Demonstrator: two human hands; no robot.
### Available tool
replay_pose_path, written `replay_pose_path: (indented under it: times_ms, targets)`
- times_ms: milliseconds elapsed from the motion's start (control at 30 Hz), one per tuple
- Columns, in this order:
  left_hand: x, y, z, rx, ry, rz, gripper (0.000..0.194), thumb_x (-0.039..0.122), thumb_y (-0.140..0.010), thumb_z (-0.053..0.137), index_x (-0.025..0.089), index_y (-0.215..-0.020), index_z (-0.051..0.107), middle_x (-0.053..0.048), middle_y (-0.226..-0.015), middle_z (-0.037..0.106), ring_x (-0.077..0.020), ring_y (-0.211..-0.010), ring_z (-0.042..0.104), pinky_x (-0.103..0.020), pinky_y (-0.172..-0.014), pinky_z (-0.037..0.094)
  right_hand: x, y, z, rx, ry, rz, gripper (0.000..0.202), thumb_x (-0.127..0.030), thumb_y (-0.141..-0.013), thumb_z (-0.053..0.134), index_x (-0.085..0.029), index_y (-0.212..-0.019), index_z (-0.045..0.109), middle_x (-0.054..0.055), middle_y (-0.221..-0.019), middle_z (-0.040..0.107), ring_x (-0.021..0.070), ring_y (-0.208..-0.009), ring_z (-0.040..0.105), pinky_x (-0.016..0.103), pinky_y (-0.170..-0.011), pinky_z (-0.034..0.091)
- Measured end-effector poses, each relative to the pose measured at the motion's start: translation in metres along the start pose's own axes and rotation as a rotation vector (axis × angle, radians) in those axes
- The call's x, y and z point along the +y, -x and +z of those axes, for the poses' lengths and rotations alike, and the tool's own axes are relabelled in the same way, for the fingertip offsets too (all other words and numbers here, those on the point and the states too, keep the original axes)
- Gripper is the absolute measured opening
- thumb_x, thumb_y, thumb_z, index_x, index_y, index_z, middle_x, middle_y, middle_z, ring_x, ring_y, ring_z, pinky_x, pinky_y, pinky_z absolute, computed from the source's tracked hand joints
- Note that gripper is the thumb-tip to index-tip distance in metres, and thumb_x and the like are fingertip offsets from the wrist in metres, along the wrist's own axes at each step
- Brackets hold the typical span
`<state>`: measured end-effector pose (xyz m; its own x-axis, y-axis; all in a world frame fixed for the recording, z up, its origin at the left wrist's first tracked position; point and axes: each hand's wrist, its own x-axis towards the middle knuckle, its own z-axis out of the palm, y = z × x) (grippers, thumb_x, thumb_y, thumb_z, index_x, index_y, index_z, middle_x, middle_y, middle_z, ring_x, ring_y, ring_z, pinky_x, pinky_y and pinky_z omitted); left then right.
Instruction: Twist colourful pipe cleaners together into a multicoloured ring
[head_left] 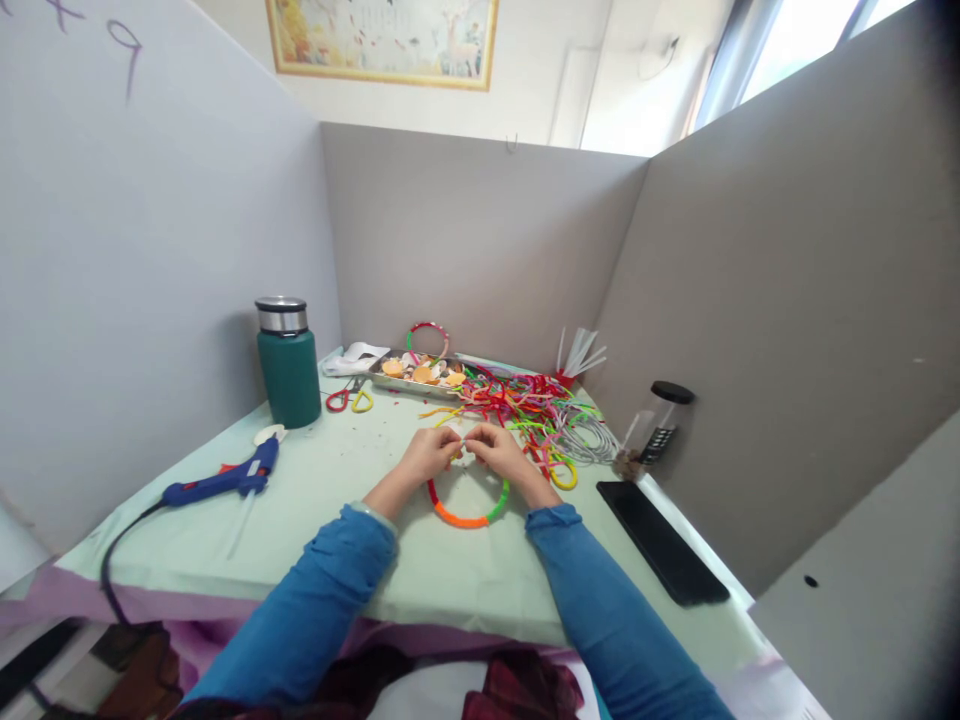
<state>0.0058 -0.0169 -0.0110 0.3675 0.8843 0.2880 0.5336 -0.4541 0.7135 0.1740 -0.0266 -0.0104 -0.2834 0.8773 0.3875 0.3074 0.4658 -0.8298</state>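
Note:
A ring (461, 522) wrapped in orange, red and green bands lies before me on the pale green tablecloth (337, 545). At its far side my left hand (433, 455) is closed, thumb and fingers pinched on the ring. My right hand (496, 448) pinches the same far part, its fingertips almost touching those of the left. A small whitish bit shows between the fingertips; the fingers hide most of that stretch. Just beyond the hands lies a tangle of coloured cords (517, 395).
On the left are a blue glue gun (225, 482), a green bottle (289, 370) and scissors (351, 400). A tray (420, 385) of round pieces stands at the back, near another ring (429, 325). To the right are grey wire coils (589, 437), a clear jar (656, 425) and a black phone (660, 540).

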Motion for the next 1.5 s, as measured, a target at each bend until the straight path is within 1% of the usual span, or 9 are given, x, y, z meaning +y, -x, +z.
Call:
replay_pose_path:
  times_ms: [133,233,467,767,967,1100,1233,1333,1500]
  targets:
    - [-0.003,0.0,0.001,-0.012,-0.008,-0.004,0.023,0.031,-0.076,0.046,0.015,-0.074,0.064,0.0,-0.052,0.059,-0.0108,-0.047,0.053,-0.02,-0.049,0.037,0.004,-0.001,0.0,-0.008,0.055,-0.021,0.011,-0.027,-0.073,0.054,-0.016,-0.074,0.056,-0.002,-0.064,0.054,0.0088,-0.054,0.046,0.021,-0.052,0.037]
    - [-0.003,0.0,0.002,-0.004,0.0,-0.015,0.02,0.028,-0.075,0.047,0.015,-0.075,0.062,-0.001,-0.058,0.063,-0.0105,-0.047,0.055,-0.02,-0.049,0.038,0.006,-0.001,0.001,0.001,0.105,-0.038,0.01,-0.025,-0.072,0.054,-0.016,-0.074,0.057,-0.001,-0.067,0.055,0.0097,-0.058,0.048,0.021,-0.055,0.038]
    - [-0.002,0.002,0.004,0.038,0.044,0.012,0.023,0.016,-0.07,0.048,0.017,-0.093,0.051,0.002,-0.065,0.066,-0.0091,-0.046,0.054,-0.02,-0.052,0.04,0.01,-0.001,0.002,-0.018,0.181,-0.121,0.012,-0.023,-0.075,0.052,-0.015,-0.08,0.059,0.001,-0.075,0.06,0.0123,-0.069,0.053,0.023,-0.063,0.04]
    - [-0.004,0.002,0.006,0.02,0.147,0.015,0.02,0.017,-0.072,0.049,0.018,-0.092,0.049,0.001,-0.065,0.065,-0.0086,-0.045,0.053,-0.02,-0.049,0.04,0.005,0.001,0.003,-0.002,0.335,-0.2,0.011,-0.018,-0.075,0.051,-0.016,-0.08,0.061,0.001,-0.077,0.062,0.0128,-0.07,0.054,0.023,-0.065,0.038]
    - [-0.01,-0.004,0.007,-0.009,0.404,-0.086,0.035,0.021,-0.07,0.057,0.016,-0.102,0.045,-0.001,-0.067,0.064,-0.0085,-0.043,0.052,-0.019,-0.044,0.04,-0.001,0.002,0.001,0.02,0.345,-0.229,0.01,-0.017,-0.075,0.049,-0.016,-0.076,0.059,0.001,-0.074,0.06,0.0122,-0.069,0.052,0.023,-0.064,0.038]
    - [-0.011,-0.007,0.005,-0.023,0.529,-0.274,0.052,0.023,-0.065,0.064,0.012,-0.11,0.042,-0.004,-0.069,0.065,-0.009,-0.039,0.051,-0.021,-0.04,0.039,-0.002,0.002,0.0,0.045,0.318,-0.219,0.01,-0.019,-0.076,0.049,-0.016,-0.076,0.058,0.001,-0.074,0.059,0.0119,-0.068,0.052,0.022,-0.063,0.038]
    - [-0.014,-0.007,0.004,-0.069,0.482,-0.385,0.037,0.035,-0.066,0.064,0.008,-0.09,0.057,-0.007,-0.065,0.064,-0.0092,-0.038,0.049,-0.022,-0.039,0.038,-0.002,0.002,-0.001,0.081,0.317,-0.19,0.01,-0.021,-0.075,0.049,-0.016,-0.076,0.058,0.001,-0.072,0.059,0.0121,-0.066,0.052,0.022,-0.061,0.038]
    - [-0.015,-0.006,0.003,-0.064,0.337,-0.365,0.031,0.04,-0.066,0.062,0.009,-0.074,0.063,-0.004,-0.053,0.06,-0.0084,-0.037,0.047,-0.02,-0.037,0.033,-0.002,0.003,-0.001,0.102,0.304,-0.164,0.012,-0.022,-0.075,0.048,-0.016,-0.076,0.058,0.001,-0.071,0.059,0.0123,-0.065,0.051,0.022,-0.06,0.037]
    - [-0.011,-0.002,0.0,-0.064,0.198,-0.31,0.034,0.043,-0.069,0.058,0.01,-0.07,0.068,0.0,-0.039,0.05,-0.0084,-0.034,0.042,-0.02,-0.037,0.029,-0.002,0.003,-0.001,0.14,0.291,-0.137,0.014,-0.025,-0.076,0.048,-0.016,-0.075,0.059,0.002,-0.071,0.059,0.0129,-0.065,0.051,0.023,-0.06,0.037]
